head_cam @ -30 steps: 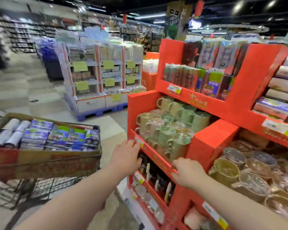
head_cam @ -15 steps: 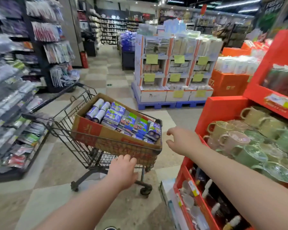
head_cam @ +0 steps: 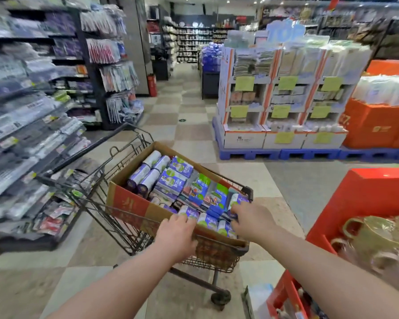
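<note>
Both hands are in the cardboard box (head_cam: pixel 129 203) on the cart (head_cam: pixel 212 252): left hand (head_cam: pixel 177 236) spread loosely over the near packs (head_cam: pixel 207 223), right hand (head_cam: pixel 251 221) among them, grip unclear; light, slippery wrappers, probably best pinched by their edges

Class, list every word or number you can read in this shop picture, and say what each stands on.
"TOP": blue header sign on the white display stand.
"7.": orange box, anything before it unclear.
Yellow tags, shelf labels, packets in the cardboard box: too blurred to read.
</note>
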A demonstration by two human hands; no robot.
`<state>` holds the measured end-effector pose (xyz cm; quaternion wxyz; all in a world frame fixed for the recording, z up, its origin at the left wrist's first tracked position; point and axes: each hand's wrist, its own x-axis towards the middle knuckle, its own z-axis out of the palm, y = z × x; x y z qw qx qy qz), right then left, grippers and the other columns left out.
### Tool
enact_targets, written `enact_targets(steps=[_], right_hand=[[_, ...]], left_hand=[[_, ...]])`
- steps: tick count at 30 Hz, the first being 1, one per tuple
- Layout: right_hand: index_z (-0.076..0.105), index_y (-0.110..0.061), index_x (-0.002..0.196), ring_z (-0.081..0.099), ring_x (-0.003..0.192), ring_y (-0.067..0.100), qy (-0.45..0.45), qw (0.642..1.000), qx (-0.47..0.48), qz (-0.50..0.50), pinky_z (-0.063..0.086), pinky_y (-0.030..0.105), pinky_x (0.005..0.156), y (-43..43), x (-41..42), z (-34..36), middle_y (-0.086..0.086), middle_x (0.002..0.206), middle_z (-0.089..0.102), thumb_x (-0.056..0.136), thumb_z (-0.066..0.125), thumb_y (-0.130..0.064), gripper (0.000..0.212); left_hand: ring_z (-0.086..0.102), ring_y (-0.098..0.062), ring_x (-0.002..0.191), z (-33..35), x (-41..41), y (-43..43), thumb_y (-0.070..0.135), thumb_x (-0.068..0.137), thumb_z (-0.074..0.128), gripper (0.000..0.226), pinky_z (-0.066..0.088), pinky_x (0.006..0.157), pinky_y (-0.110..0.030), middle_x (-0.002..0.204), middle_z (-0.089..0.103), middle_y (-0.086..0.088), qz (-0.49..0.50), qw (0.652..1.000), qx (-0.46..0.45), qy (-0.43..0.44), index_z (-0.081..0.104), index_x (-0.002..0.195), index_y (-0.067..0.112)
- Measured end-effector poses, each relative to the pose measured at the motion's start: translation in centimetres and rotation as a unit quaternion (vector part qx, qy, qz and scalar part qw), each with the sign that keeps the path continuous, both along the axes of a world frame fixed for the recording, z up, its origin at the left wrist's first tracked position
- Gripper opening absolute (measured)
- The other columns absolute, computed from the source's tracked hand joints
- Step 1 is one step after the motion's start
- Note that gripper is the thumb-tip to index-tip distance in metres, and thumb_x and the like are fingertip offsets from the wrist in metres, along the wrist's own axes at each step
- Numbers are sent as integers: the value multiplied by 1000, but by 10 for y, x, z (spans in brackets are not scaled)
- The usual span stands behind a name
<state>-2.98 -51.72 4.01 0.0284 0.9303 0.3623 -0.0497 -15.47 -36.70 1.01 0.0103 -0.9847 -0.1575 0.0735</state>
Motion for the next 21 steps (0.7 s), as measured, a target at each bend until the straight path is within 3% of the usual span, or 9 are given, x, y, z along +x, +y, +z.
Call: enact_targets(steps=[8, 16, 21], right_hand=[[52, -23, 125, 57, 111, 27, 66, 996, -49, 20, 46, 34, 82, 8, 45, -50, 4, 124, 56, 94, 44, -37, 35], [48, -21, 128, 53, 118, 29, 101, 993, -66, 0, 43, 36, 90, 32, 80, -84, 5, 130, 53, 94, 44, -34, 36], [50, -19, 125, 53, 118, 30, 145, 986, -79, -34, 42, 37, 92, 67, 104, -102, 7, 129, 54, 93, 45, -28, 33]], left_hand=[[41, -28, 128, 24, 74, 32, 43, 94, 46, 55, 39, 102, -42, 141, 40, -7, 3, 1000, 8, -27, 34, 142, 19], [46, -25, 118, 35, 145, 82, 40, 95, 45, 38, 42, 91, -39, 125, 49, -4, 0, 998, -4, -70, 46, 125, 17], [46, -25, 118, 9, 184, 124, 42, 94, 44, 45, 45, 93, -40, 130, 48, -4, -22, 998, -24, -45, 44, 132, 18]])
